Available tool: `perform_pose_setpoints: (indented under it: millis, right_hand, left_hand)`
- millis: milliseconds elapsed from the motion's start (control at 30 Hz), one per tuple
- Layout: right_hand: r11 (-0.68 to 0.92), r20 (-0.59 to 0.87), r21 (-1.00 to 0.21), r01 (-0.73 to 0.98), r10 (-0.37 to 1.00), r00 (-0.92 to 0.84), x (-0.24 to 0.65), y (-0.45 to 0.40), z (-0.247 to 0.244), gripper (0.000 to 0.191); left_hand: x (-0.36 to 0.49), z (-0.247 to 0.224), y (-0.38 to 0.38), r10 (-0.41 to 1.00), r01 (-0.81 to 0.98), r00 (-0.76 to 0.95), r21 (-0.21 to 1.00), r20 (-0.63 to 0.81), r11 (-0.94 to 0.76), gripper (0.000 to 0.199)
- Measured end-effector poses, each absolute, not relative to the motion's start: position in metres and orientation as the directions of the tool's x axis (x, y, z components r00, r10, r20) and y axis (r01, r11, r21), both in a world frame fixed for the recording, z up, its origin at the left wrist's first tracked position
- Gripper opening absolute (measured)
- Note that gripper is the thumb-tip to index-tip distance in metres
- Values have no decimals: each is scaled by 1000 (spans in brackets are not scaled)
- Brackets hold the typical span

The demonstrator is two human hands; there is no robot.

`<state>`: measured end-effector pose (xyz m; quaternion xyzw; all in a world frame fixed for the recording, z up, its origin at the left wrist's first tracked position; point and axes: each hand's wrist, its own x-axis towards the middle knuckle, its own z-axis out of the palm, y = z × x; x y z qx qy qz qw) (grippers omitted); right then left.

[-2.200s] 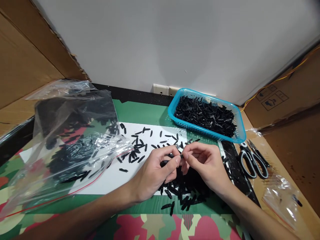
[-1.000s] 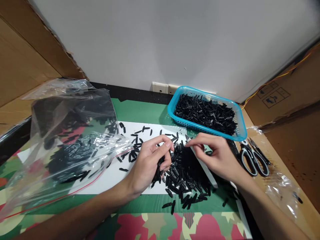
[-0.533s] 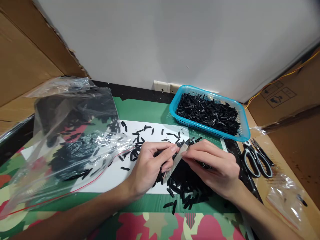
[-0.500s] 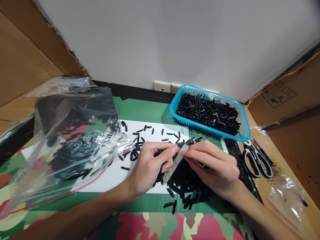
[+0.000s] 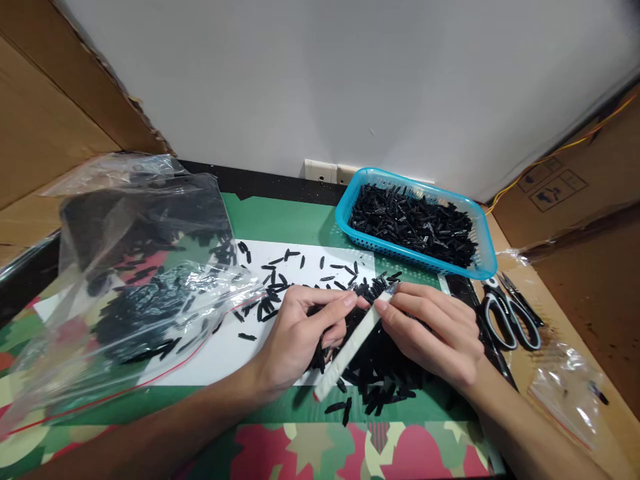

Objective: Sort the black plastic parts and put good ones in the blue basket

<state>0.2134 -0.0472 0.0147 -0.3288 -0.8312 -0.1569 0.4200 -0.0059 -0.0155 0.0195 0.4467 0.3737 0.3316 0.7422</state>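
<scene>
My left hand [image 5: 307, 327] is closed, thumb against index finger. Dark slivers [image 5: 319, 357] show beneath its curled fingers, and the bit at its fingertips is mostly hidden. In my right hand [image 5: 435, 327], closed, is a slim white-wrapped tool [image 5: 350, 350] gripped near its upper end. It slants down to the left, past my left fingers, to a reddish lower tip. A small shiny part shows at its upper end, partly covered by my fingers. Below both hands lies a heap of short black strips [image 5: 380, 373], with more scattered on a white sheet [image 5: 215, 357].
A blue plastic basket [image 5: 415, 252] full of black strips stands at the back right. Scissors [image 5: 510, 317] lie right of it, above a small clear bag [image 5: 567, 393]. A large zip bag [image 5: 145, 233] with black pieces covers the left. Cardboard [image 5: 585, 200] flanks the right.
My right hand has drawn slightly right, away from my left fingertips. The white tool has swung so that more of its length shows. My left hand has barely moved.
</scene>
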Motion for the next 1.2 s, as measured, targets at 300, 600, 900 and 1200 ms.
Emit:
perform_pose_setpoints:
  millis: [300,600,900,1200]
  right_hand:
    - [582,632,-720,379,775,10,197,-54,15,18]
    - [582,618,-714,390,785,-40,186,-66,16,23]
    - [573,638,-674,467,770,-25,185,-71,19,20]
    - [579,639,-679,452,769,-25,182,-70,20,20]
  left_hand:
    - [-8,21,-15,807,-220,513,863,-293,454,31]
    - [-6,16,-18,853,-220,484,916,-195,335,32]
    - [-9,18,-21,877,-124,473,980,-78,154,39]
    - [-8,19,-20,890,-89,454,992,-44,94,48]
